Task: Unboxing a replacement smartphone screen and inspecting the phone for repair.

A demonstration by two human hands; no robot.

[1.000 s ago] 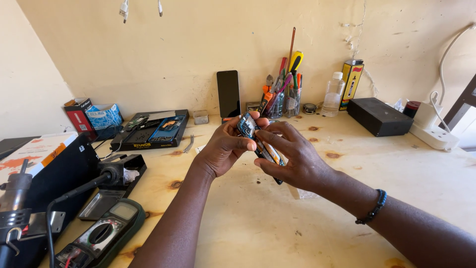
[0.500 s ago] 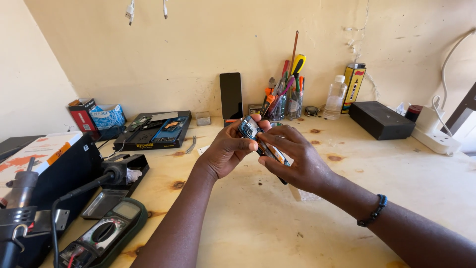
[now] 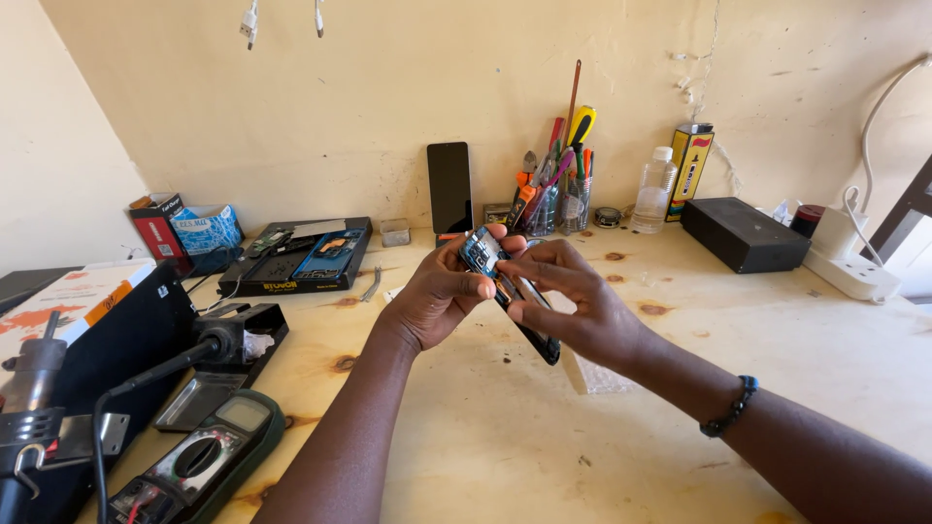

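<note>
Hands meet above the worktop: left hand cradles an opened phone, right hand pinches its edge, perhaps holding a thin tool too. Exposed circuitry looks light, stiff, fragile; grip the frame's sides, not the board.

Both hands meet over the middle of the table. The left hand and the right hand hold a phone between them. Behind them another phone leans on the wall. Right of it stands a jar of tools, then a bottle, then a box. A meter lies at the near left. A tray lies behind it.
</note>
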